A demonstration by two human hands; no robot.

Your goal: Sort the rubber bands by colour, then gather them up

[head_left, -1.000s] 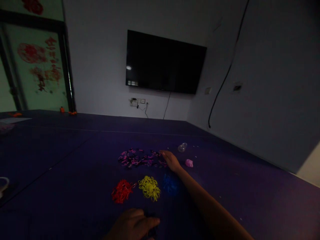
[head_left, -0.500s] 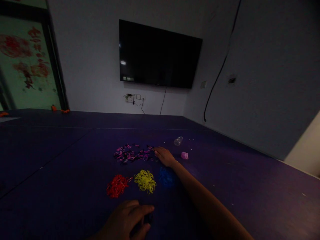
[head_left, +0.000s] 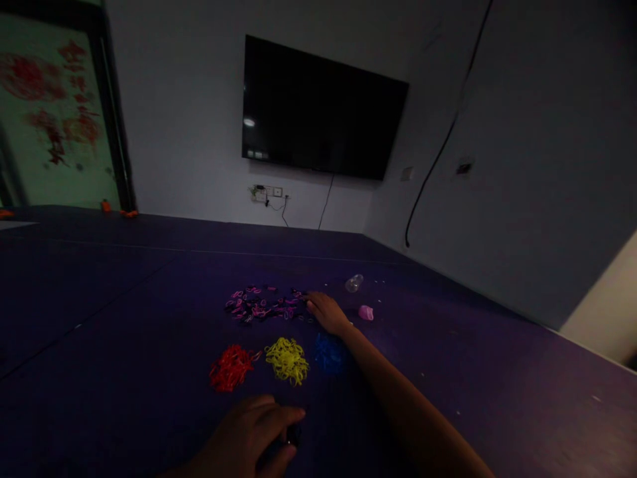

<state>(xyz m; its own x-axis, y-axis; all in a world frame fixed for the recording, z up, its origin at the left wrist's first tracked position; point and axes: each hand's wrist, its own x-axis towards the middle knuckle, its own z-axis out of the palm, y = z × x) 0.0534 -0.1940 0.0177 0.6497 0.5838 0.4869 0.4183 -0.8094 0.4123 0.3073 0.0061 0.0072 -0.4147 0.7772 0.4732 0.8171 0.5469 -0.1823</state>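
Note:
My right hand (head_left: 326, 312) reaches out to the right end of a loose scatter of pink, purple and black rubber bands (head_left: 259, 309). Its fingers are drawn together and bent down at the bands; what lies under the fingertips is too dark to make out. Low in the view, my left hand (head_left: 256, 435) curls its thumb and fingers round a small, dark, shiny thing (head_left: 293, 435) whose kind I cannot tell. Between the hands lie a red pile of rubber bands (head_left: 231, 367), a yellow pile (head_left: 287, 360) and a blue pile (head_left: 328, 353), the blue one beside my right forearm.
A clear plastic piece (head_left: 354, 283) and a pink, cup-like piece (head_left: 365, 312) lie right of my right hand. Small pale bits dot the dark purple surface (head_left: 149, 345). Beyond are a wall-mounted television (head_left: 323, 109), a hanging cable (head_left: 438, 156) and a glass door (head_left: 54, 113).
The camera view has tilted slightly. Both hands stay nearly where they were; the dark thing at my left fingers shows a little more clearly.

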